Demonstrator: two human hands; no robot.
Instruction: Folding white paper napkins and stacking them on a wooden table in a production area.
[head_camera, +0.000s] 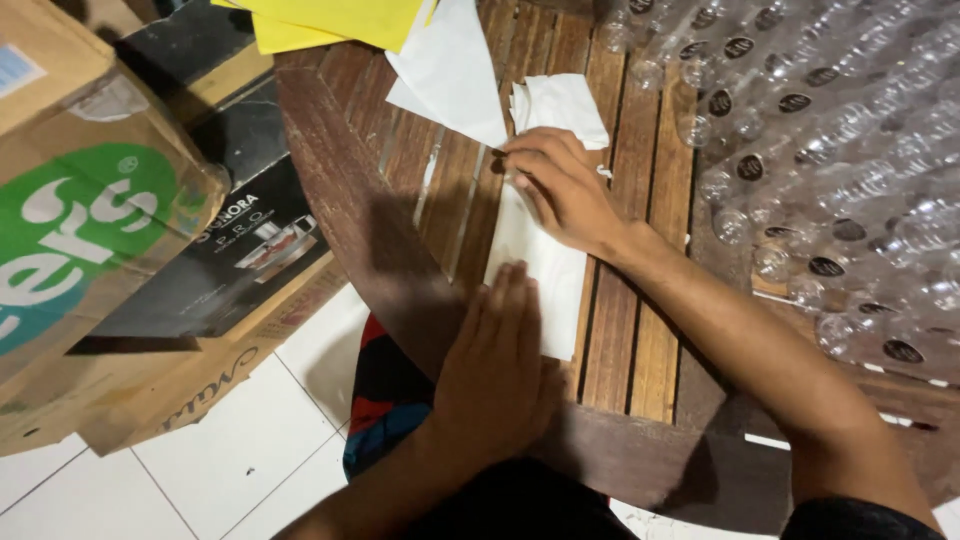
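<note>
I take this for a home storeroom or small packing corner: a round slatted wooden table (640, 300) on white floor tiles (250, 440), stacked cardboard boxes (90, 230) beside it, and a heap of empty clear plastic bottles (840, 150).

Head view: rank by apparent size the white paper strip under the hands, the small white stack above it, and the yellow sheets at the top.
1. White paper strip
2. Yellow sheets, cut off by the frame, so unsure
3. Small white stack
</note>
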